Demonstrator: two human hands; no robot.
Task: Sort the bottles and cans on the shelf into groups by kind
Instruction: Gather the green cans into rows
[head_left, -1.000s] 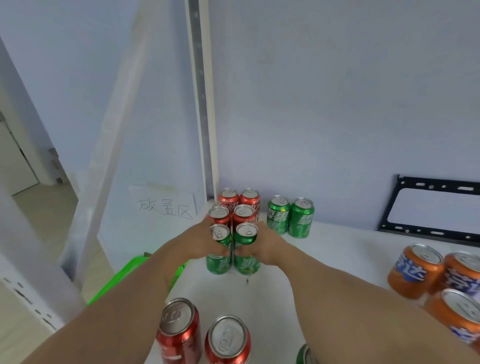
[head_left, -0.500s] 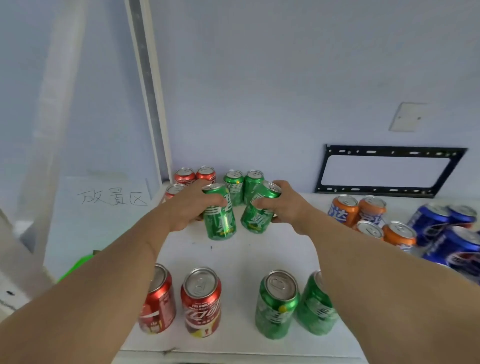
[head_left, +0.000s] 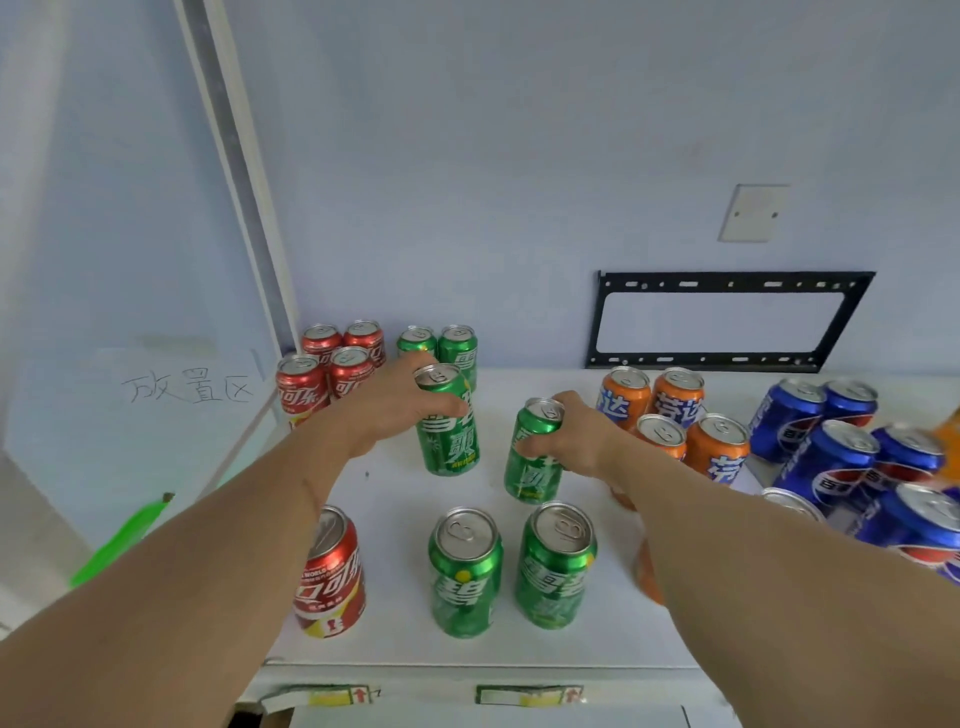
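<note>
The left hand (head_left: 387, 410) is wrapped around the upper part of a green can (head_left: 448, 422), which stands upright or nearly so in the middle of the white shelf (head_left: 395, 499), just in front of a pair of green cans (head_left: 439, 347) at the back wall; whether its base touches the shelf cannot be told. The right hand (head_left: 574, 441) is clamped on a second green can (head_left: 535, 452), which tilts slightly with its top leaning right, a little apart from the first. Nearer the front edge, two more green cans (head_left: 511, 569) stand side by side, and a red can (head_left: 330, 574) stands to their left, partly hidden by the left forearm. In the back left corner four red cans (head_left: 332, 364) form a tight cluster. To the right of the right hand sits a group of orange cans (head_left: 675, 415), and beyond them, at the far right, a group of blue cans (head_left: 852, 452). A black metal bracket (head_left: 727, 319) is fixed to the wall above the orange and blue cans, with a blank wall plate (head_left: 754, 212) higher up. On the left panel hangs a paper sign (head_left: 187, 387) with handwritten characters, and a bright green object (head_left: 122, 538) shows below it
</note>
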